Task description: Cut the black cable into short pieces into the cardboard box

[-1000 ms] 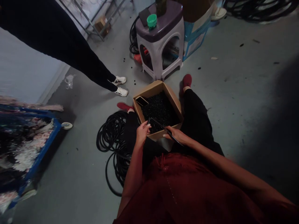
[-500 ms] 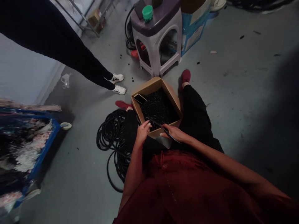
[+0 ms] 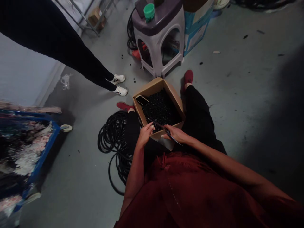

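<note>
My left hand (image 3: 145, 135) is closed in a pinch over the near left rim of a cardboard box (image 3: 175, 95). What its fingers hold, if anything, is too small to tell. My right hand (image 3: 177, 134) is wrapped round a long, thin black object (image 3: 176, 141), at the box's near right edge. One end of it reaches over the box towards my left fingertips; the other sticks out below my right palm. Its exact kind is unclear. Many small black pieces (image 3: 161, 107) fill the box between my legs. A phone (image 3: 142, 100) lies on them in the far left corner.
Coils of black hose or cable (image 3: 114, 129) lie beside my left leg. Beyond the box stands a plastic stool (image 3: 155, 47) with a green-topped item (image 3: 149, 12) on it. Another person's legs (image 3: 78, 53) are at left, near a blue wheeled cart (image 3: 45, 152). A blue carton (image 3: 196, 38) stands behind the stool.
The view has shifted very slightly. Both hands and the long black object stay almost in place, with the object's angle between the hands changed a little.
</note>
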`<state>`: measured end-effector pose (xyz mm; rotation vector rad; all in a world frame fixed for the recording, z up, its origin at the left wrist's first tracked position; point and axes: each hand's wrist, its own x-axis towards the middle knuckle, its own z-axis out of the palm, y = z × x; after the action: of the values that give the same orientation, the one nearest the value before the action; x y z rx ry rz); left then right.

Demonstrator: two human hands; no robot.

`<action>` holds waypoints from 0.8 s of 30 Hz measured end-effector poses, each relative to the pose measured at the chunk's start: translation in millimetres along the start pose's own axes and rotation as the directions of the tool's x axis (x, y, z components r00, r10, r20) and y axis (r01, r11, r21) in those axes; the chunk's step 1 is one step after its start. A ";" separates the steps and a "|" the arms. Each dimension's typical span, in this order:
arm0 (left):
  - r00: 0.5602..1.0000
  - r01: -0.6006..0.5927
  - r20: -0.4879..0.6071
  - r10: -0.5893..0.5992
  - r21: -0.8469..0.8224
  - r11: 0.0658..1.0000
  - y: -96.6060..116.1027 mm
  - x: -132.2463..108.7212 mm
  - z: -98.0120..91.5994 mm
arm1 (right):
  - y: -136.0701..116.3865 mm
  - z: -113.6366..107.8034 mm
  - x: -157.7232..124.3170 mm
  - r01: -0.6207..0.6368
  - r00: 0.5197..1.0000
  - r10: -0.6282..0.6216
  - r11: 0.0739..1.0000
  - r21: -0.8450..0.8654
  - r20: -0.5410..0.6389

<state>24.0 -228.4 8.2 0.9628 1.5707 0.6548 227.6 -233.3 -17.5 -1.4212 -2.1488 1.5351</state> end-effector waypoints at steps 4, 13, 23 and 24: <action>0.999 -0.021 0.025 0.021 -0.021 1.000 -0.5 0.1 0.6 | -0.3 -0.1 1.7 0.022 1.000 -0.022 1.000 0.014 -0.006; 0.999 -0.035 0.037 0.035 -0.013 0.999 1.3 -1.0 -0.8 | 7.5 8.3 8.5 0.036 0.996 -0.037 0.999 -0.017 -0.077; 0.990 -0.126 -0.056 0.131 0.091 0.988 -9.8 -5.6 3.6 | 7.6 8.9 10.5 -0.006 0.991 0.002 1.000 -0.027 -0.130; 0.984 -0.141 -0.091 0.156 0.155 0.978 -10.7 -7.3 3.8 | 7.4 8.7 10.7 -0.008 0.992 0.004 1.000 -0.027 -0.130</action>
<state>25.5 -240.5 2.2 1.1826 1.6678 0.7085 221.1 -230.8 -31.6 -1.4932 -2.0991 1.3792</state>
